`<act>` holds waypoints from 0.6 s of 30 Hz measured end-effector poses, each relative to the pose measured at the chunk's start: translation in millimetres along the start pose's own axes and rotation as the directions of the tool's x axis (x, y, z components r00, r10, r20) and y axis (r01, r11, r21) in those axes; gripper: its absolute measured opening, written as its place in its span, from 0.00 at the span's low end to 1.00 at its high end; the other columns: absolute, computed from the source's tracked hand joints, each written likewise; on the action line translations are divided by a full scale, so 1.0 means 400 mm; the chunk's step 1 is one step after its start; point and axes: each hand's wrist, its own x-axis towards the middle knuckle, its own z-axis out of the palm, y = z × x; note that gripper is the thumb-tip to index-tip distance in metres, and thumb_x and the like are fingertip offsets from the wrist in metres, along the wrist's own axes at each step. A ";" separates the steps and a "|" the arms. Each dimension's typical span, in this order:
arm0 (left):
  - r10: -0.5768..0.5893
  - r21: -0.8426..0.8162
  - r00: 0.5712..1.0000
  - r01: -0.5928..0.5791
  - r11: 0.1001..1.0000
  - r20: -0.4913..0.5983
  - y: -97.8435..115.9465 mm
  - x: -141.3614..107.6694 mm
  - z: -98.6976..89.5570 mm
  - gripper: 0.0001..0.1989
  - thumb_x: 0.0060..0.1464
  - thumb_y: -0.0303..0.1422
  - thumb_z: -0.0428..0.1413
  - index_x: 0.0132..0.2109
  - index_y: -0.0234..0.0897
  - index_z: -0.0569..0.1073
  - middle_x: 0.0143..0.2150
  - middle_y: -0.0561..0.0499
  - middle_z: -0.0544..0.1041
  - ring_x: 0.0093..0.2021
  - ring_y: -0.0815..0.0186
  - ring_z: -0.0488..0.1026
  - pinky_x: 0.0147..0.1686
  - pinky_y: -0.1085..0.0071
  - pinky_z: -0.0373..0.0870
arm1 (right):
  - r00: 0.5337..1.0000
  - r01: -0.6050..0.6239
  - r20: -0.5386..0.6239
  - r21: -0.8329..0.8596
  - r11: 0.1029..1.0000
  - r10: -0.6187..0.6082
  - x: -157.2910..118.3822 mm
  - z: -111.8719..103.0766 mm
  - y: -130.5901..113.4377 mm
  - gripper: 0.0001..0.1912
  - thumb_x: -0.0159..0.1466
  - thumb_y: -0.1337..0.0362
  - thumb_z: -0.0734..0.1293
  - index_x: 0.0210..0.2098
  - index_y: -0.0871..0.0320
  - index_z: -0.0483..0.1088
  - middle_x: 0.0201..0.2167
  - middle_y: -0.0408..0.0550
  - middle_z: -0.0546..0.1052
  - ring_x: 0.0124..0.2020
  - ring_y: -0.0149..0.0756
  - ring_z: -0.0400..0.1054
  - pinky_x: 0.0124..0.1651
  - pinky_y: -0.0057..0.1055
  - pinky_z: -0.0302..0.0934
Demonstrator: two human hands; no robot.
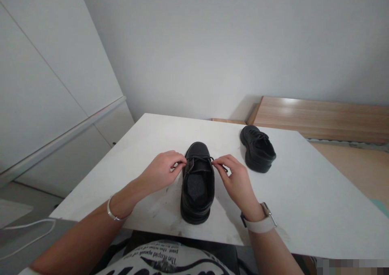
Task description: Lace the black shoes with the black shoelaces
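A black lace-up shoe (197, 186) stands upright on the white table, its toe pointing away from me and its heel near the front edge. On its left side, my left hand (164, 167) pinches one part of the black shoelace (200, 157) between thumb and fingers. Over on the right side, my right hand (232, 175) pinches the other part, and a dark end sticks out past the fingers. The lace runs across the shoe's tongue between both hands. Whether it forms a full knot there is too small to tell.
A second black shoe (258, 149), with its lace tied, stands further back on the right of the white table (304, 194). Behind it is a wooden board (322, 117) against the grey wall. White cabinets (54, 72) rise at the left, and a white cable (30, 226) hangs below them.
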 end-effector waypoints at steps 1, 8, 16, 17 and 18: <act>-0.009 -0.004 1.000 0.009 1.000 -0.001 0.003 0.001 0.000 0.08 0.60 0.25 0.54 0.39 0.35 0.78 0.36 0.50 0.79 0.33 0.67 0.72 0.34 0.71 0.66 | 1.000 0.005 0.002 -0.013 1.000 -0.005 0.001 0.002 -0.002 0.07 0.66 0.73 0.66 0.38 0.58 0.75 0.37 0.47 0.77 0.41 0.37 0.71 0.47 0.35 0.64; 0.034 0.046 0.999 -0.033 0.998 -0.003 0.018 0.001 0.000 0.08 0.61 0.24 0.53 0.39 0.33 0.78 0.35 0.48 0.78 0.36 0.64 0.73 0.37 0.69 0.68 | 0.998 0.054 -0.002 -0.162 0.985 -0.055 0.004 0.007 -0.016 0.06 0.67 0.72 0.66 0.40 0.58 0.75 0.37 0.47 0.78 0.41 0.40 0.70 0.46 0.39 0.63; 0.055 0.199 0.995 -0.037 0.979 -0.083 0.034 0.000 0.016 0.09 0.61 0.23 0.52 0.37 0.32 0.78 0.31 0.48 0.76 0.35 0.62 0.72 0.37 0.66 0.67 | 0.996 0.080 -0.020 -0.151 0.985 -0.084 0.000 0.012 -0.030 0.09 0.68 0.74 0.63 0.39 0.59 0.74 0.35 0.47 0.78 0.39 0.39 0.71 0.43 0.34 0.64; 0.041 0.205 0.996 -0.023 0.979 -0.085 0.036 0.002 0.018 0.09 0.61 0.23 0.53 0.37 0.33 0.78 0.31 0.49 0.76 0.35 0.62 0.72 0.37 0.66 0.67 | 0.997 0.078 -0.018 -0.151 0.986 -0.082 -0.001 0.012 -0.031 0.09 0.68 0.74 0.62 0.40 0.59 0.74 0.35 0.47 0.78 0.39 0.39 0.71 0.43 0.34 0.64; 0.027 0.207 0.997 -0.010 0.978 -0.079 0.036 0.003 0.019 0.09 0.60 0.23 0.53 0.37 0.33 0.78 0.31 0.49 0.76 0.35 0.62 0.72 0.36 0.66 0.67 | 0.997 0.077 -0.015 -0.153 0.985 -0.080 -0.002 0.012 -0.031 0.10 0.68 0.74 0.62 0.40 0.59 0.74 0.36 0.48 0.78 0.39 0.39 0.71 0.43 0.35 0.64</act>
